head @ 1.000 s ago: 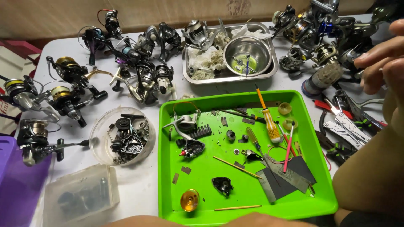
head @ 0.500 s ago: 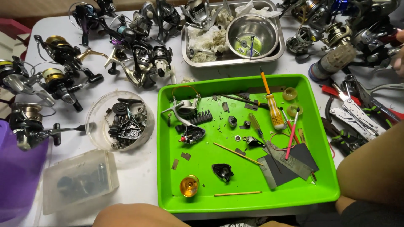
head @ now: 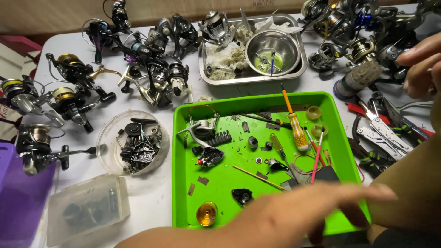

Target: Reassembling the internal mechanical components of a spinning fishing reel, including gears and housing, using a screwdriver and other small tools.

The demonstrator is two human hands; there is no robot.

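The left hand (head: 317, 209) sweeps low across the near edge of the green tray (head: 183, 151), fingers spread flat and blurred, gripping nothing. Closest under it, at six o'clock in the tray, lie a small black part (head: 241, 196) and a gold spool cap (head: 206, 213), neither of them touched. At one o'clock from that hand a thin wooden stick (head: 257, 177) lies slantwise, and beyond it a yellow-handled screwdriver (head: 294, 124) points toward twelve.

The right hand (head: 420, 64) hangs at three o'clock over the heap of fishing reels (head: 358, 41), fingers loosely curled; I cannot tell whether it has anything in it.

By my judgement the work is mid-way. A stripped reel frame (head: 202, 131) lies at ten o'clock in the tray with loose screws and washers scattered round it, so the taking apart looks done and the putting together hardly begun. A round clear dish (head: 133, 142) at nine o'clock holds more black parts. At twelve o'clock a steel tray (head: 250, 76) carries a metal bowl (head: 273, 50) and soiled rags.
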